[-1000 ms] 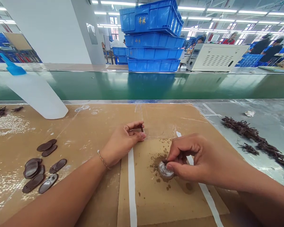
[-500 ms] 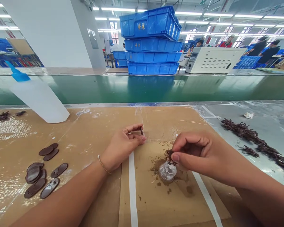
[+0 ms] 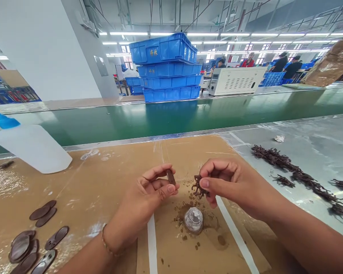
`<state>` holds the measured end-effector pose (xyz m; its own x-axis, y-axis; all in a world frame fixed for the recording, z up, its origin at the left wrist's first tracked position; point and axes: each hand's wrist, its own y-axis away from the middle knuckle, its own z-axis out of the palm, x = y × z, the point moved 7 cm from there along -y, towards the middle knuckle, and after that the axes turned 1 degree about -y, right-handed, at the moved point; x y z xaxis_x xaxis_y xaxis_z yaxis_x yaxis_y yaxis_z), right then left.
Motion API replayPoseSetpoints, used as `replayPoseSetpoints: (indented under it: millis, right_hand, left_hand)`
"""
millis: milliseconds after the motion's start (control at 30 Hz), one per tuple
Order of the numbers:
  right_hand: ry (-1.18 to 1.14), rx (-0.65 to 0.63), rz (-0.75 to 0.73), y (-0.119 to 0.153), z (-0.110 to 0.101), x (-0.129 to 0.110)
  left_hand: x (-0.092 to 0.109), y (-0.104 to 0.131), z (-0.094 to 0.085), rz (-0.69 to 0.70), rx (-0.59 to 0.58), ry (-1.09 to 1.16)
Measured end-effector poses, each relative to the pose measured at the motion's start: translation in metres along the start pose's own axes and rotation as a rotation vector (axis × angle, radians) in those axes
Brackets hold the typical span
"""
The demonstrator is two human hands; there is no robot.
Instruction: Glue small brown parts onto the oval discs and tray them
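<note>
My left hand pinches a small flat dark-brown oval piece, tilted so that mostly its narrow side shows. Across from it, my right hand grips a dark-brown piece with curled, root-like strands between thumb and fingers. A short gap separates the two pieces. Below them on the brown board stands a small round pot, whitish and crusted, with brown drips around it. More brown oval pieces lie in loose piles at the left, some with small holes.
A white squeeze bottle with a blue nozzle leans at the left. More root-like pieces form a row on the grey surface at right. Beyond the green belt stand stacked blue crates and a cream metal box. Several people are farther back.
My right hand has lifted the root-like piece up from the pot towards my left hand. My left hand has turned the oval piece slightly. The camera view has tilted up and shifted right.
</note>
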<state>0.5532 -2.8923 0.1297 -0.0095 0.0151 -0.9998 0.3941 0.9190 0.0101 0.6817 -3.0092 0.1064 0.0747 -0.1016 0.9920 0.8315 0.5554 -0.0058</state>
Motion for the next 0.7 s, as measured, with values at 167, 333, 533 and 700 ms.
replayPoseSetpoints:
  millis: [167,333,533,700]
  right_hand:
    - [-0.029,-0.018,-0.017,0.000,0.001,0.000]
    - [0.039,-0.018,-0.015,0.000,-0.001,0.003]
    - [0.356,-0.094,0.004,0.000,0.005,0.002]
    - [0.520,-0.174,0.008,0.000,0.013,0.002]
  left_hand:
    - [0.002,0.001,0.006,0.021,-0.039,0.058]
    - [0.005,0.005,0.012,0.006,-0.056,0.076]
    - [0.001,0.000,0.006,0.022,-0.040,0.012]
    - [0.000,-0.002,0.001,0.036,-0.041,-0.044]
